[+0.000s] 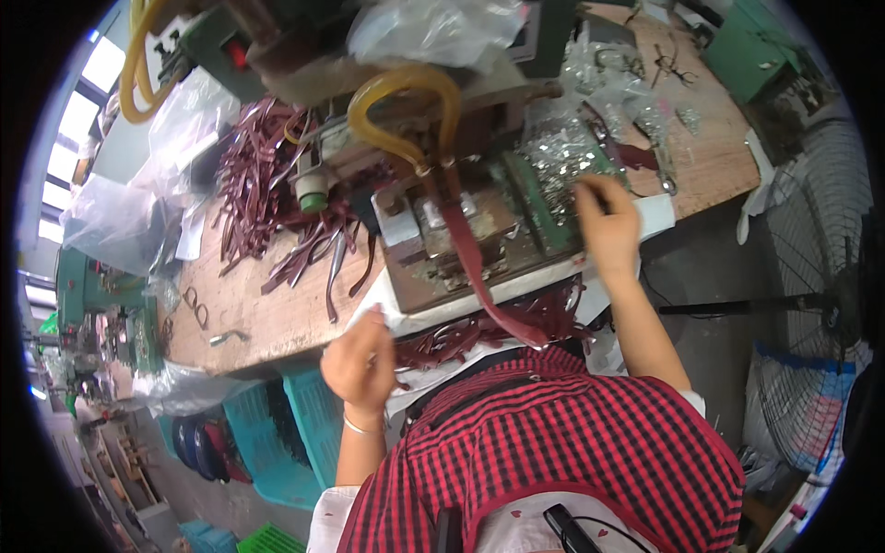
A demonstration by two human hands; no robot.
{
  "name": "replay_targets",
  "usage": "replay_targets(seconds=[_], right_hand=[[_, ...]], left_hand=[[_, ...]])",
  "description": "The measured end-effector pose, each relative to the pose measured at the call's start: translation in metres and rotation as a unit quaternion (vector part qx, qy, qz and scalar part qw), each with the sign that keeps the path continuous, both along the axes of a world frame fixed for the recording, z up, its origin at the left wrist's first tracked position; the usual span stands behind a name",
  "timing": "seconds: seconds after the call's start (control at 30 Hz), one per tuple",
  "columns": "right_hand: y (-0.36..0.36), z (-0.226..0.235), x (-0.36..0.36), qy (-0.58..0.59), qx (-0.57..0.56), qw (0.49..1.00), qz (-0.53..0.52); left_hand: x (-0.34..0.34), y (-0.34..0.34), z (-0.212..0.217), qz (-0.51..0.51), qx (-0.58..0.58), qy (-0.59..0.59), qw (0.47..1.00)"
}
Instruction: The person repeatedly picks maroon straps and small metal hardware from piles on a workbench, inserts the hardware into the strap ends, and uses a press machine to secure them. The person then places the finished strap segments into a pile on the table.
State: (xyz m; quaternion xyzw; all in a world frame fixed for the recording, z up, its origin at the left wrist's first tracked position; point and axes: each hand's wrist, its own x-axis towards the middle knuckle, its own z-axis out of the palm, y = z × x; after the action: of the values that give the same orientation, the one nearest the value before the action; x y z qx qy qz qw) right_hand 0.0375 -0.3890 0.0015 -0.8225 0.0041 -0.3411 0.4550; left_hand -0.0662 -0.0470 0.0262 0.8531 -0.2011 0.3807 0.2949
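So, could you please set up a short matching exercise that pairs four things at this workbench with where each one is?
Things:
1. dark red strap
2. yellow hose
3. right hand
4. left hand

Places:
A. looped above the press
B. at the near edge of the bench, by the white cloth
C. lying across the press plate and hanging over its front edge
D. reaching into the pile of small metal fittings

Pairs: 1-C, 2-A, 3-D, 4-B
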Motion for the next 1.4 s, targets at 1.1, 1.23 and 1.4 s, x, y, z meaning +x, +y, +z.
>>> replay_targets(seconds=[1.1,1.23,1.4], right_hand=[[0.072,0.089,-0.009,0.014,0.122,0.963,0.24],[0.107,0.08,0.005,0.06,0.254,0.929,0.264],[0.114,0.084,-0.002,0.063,0.329,0.903,0.269]], left_hand=[[0.105,0.11,-0.067,0.28,-0.021,0.211,0.936],[0.106,0.082,-0.042,0.277,-0.269,0.13,0.913],[0.085,0.04,0.011,0.148,-0.201,0.009,0.968]])
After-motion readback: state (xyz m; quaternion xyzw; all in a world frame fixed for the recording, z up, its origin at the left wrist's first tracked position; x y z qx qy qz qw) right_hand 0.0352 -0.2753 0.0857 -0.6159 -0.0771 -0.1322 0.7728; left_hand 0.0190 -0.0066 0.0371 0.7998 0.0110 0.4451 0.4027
